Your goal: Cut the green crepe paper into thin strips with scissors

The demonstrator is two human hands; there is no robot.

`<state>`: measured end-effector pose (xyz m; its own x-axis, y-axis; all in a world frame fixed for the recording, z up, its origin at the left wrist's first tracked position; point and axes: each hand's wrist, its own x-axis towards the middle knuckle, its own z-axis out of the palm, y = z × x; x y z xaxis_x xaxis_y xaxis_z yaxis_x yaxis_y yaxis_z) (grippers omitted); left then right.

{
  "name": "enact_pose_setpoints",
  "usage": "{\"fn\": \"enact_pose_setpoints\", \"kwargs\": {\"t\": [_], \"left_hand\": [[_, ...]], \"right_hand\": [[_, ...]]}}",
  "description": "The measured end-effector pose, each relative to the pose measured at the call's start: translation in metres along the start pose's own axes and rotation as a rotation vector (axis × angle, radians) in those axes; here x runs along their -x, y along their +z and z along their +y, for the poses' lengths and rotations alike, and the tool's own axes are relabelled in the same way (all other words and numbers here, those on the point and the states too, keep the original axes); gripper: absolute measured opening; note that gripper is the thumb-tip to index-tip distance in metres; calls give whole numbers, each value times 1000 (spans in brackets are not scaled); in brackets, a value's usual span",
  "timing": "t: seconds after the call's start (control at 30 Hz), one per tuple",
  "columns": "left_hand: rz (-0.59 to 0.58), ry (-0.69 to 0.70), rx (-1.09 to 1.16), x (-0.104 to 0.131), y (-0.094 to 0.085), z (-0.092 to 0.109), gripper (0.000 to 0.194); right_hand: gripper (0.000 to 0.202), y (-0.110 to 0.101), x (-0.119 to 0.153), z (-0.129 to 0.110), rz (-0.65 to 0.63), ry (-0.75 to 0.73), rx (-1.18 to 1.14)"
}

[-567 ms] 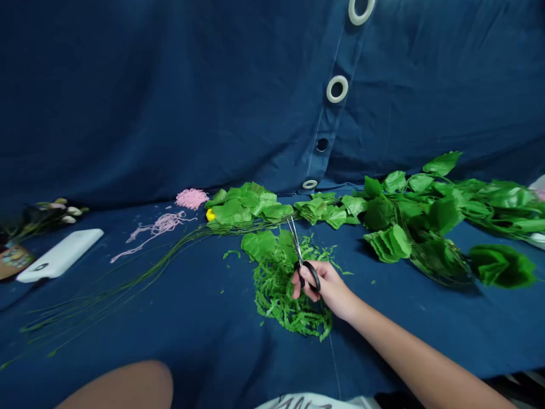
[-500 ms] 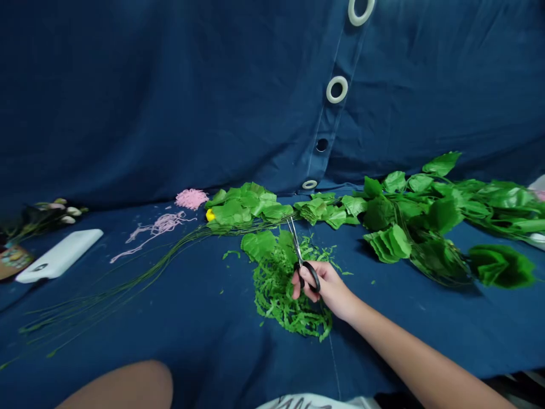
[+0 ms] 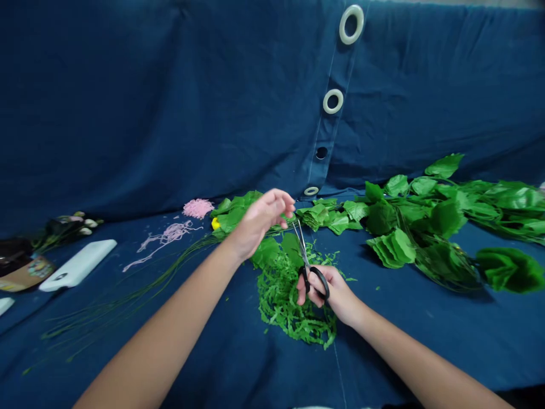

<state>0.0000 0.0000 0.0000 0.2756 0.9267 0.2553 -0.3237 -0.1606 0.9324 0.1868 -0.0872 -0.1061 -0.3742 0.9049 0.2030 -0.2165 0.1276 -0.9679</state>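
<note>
Black-handled scissors (image 3: 304, 255) are held in my right hand (image 3: 326, 289), blades slightly parted and pointing up and away. Under them lies a heap of shredded green strips (image 3: 283, 301) with whole green leaves at its far edge. My left hand (image 3: 266, 218) hangs over the stacked green leaves (image 3: 236, 210), its fingers curved and apart, with nothing visible in them. Beside it on the left is a small yellow object (image 3: 216, 223). Long thin green stems (image 3: 170, 267) run from the leaves toward the near left.
Pink shreds (image 3: 198, 208) and pink strands (image 3: 170, 234) lie left of the leaves. Farther left are a white phone (image 3: 79, 265) and white-budded flowers (image 3: 85, 226). Leafy green vines (image 3: 438, 218) spread across the right. A blue curtain (image 3: 213, 102) with rings hangs behind.
My left hand has come in from the lower left to above the leaves. My right hand still holds the scissors in nearly the same place. The view has shifted slightly.
</note>
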Motion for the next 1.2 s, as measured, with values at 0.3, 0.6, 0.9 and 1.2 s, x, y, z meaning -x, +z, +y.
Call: {"fn": "enact_pose_setpoints", "kwargs": {"t": [0.3,0.6,0.9,1.2], "left_hand": [[-145,-272,-91,65,-18,-60,28],[66,-305,4,80,-24,-71,33],[386,-273,39,83,-26,-77,26],[269,-222,1,84,-25,-73,22]], "right_hand": [[43,6,3,3,-98,80,-21],[44,7,1,8,-161,200,59],[48,8,3,1,-284,287,119],[49,6,5,-1,-321,318,135]]}}
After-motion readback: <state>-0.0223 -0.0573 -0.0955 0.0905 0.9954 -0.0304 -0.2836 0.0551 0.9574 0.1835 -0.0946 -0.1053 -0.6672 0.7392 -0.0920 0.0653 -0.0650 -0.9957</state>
